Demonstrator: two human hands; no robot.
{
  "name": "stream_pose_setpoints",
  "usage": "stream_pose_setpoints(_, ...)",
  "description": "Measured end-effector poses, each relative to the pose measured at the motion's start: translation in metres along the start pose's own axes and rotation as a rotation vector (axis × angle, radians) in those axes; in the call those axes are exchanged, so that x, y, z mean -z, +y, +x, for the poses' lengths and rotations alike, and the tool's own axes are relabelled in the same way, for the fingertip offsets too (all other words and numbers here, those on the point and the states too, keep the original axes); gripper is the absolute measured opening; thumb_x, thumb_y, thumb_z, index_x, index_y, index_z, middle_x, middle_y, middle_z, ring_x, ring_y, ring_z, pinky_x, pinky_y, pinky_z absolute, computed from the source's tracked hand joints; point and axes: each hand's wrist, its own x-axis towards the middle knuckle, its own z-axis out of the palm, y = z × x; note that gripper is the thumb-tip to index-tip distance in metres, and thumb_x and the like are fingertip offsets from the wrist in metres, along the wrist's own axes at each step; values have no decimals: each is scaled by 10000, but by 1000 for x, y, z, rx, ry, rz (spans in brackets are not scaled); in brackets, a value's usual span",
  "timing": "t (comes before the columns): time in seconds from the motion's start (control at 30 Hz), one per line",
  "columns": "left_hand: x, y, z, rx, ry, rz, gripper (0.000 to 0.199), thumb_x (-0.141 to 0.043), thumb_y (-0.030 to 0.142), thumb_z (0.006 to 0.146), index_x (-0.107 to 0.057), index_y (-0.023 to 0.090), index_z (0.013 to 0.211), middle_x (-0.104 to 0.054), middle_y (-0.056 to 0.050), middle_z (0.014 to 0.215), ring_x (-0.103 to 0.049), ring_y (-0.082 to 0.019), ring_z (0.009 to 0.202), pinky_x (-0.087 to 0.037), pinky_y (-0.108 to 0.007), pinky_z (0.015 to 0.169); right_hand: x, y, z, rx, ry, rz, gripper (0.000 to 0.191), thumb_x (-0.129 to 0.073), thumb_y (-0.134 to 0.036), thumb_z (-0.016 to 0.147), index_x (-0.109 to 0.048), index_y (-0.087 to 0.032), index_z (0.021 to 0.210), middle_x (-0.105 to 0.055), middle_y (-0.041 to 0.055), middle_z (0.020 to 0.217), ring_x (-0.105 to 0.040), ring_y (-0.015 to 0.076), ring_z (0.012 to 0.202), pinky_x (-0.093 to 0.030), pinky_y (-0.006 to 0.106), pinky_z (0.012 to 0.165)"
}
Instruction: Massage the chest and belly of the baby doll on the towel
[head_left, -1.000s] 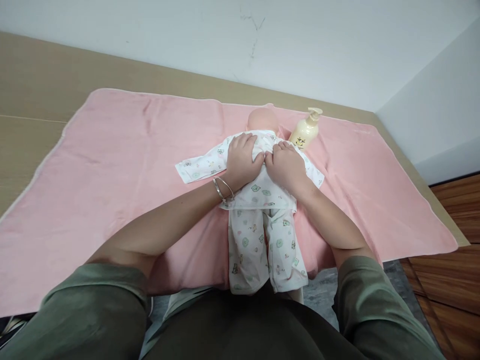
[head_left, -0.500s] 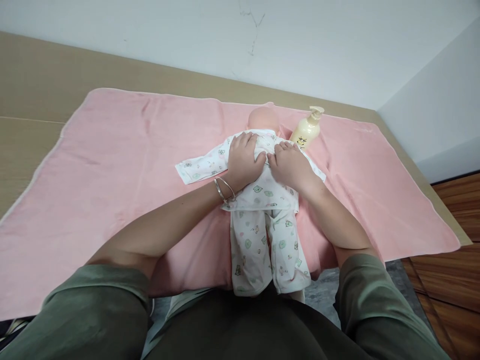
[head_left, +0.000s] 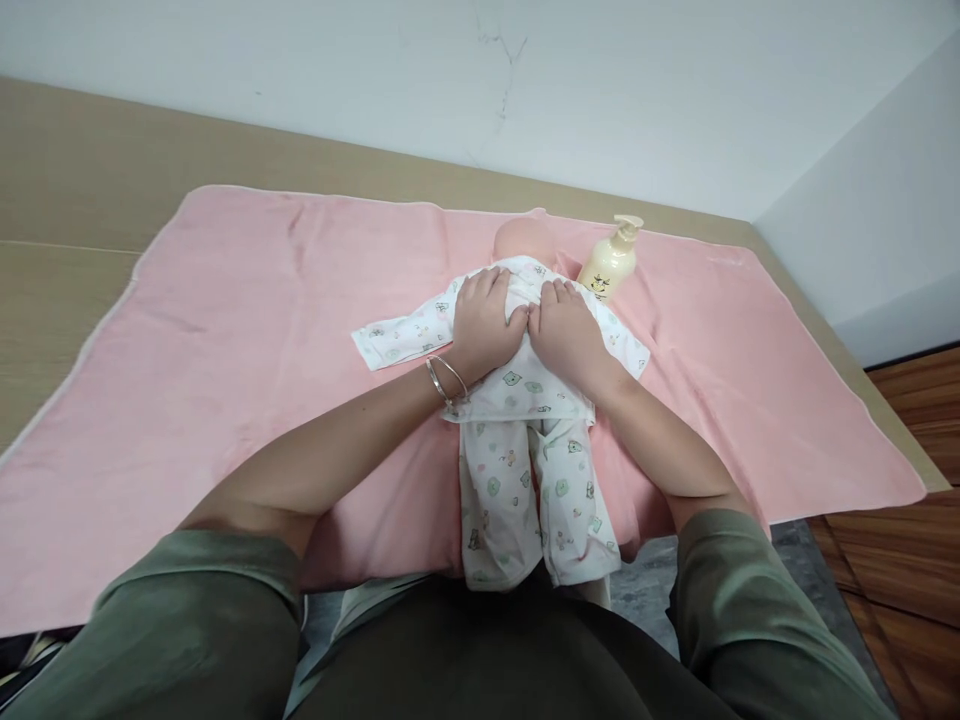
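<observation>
Doll [head_left: 532,388] is laid lengthwise on the pink blanket [head_left: 247,320], near mid-view: head [head_left: 523,238] at 12 o'clock, pants [head_left: 501,495] at 6. Blanket is spread over the bench [head_left: 82,170]. Shirt [head_left: 420,332] is covered at the upper body by left hand [head_left: 486,322] toward 11 and right hand [head_left: 564,332] toward 1, thumbs touching or nearly. Fingers on both are laid flat, nearly straight, gaps narrow. Pump bottle [head_left: 609,268] is placed at 1 o'clock from right hand.
</observation>
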Motion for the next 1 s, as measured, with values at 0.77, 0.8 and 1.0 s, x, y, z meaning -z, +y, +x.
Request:
stream_pose_setpoints(0.77, -1, -2, -5, -58, 62, -40, 431, -434, 325, 897, -614, 158, 1251, -636, -122, 1340, -543, -284, 1282, -397, -473, 1120, -10, 18, 20, 29, 63, 171, 578, -344, -310, 976, -409, 11, 1451, -453, 221, 1523, -386, 306, 1451, -281, 475, 1217)
stream_pose_setpoints(0.8, -1, -2, -5, -58, 59, -39, 433, -429, 321, 899, -612, 154, 1253, -635, -124, 1342, -543, -284, 1283, -397, -472, 1122, -10, 18, 20, 31, 62, 173, 575, -344, -310, 977, -409, 9, 1451, -453, 220, 1524, -386, 303, 1452, -281, 476, 1218)
stream_pose_setpoints(1.0, -1, -2, -4, -55, 50, -34, 432, -427, 315, 896, -592, 178, 1272, -620, -103, 1361, -528, -274, 1305, -390, -473, 1140, -9, 20, 22, 56, 31, 125, 584, -322, -305, 987, -379, 30, 1462, -431, 229, 1536, -371, 316, 1459, -273, 476, 1220)
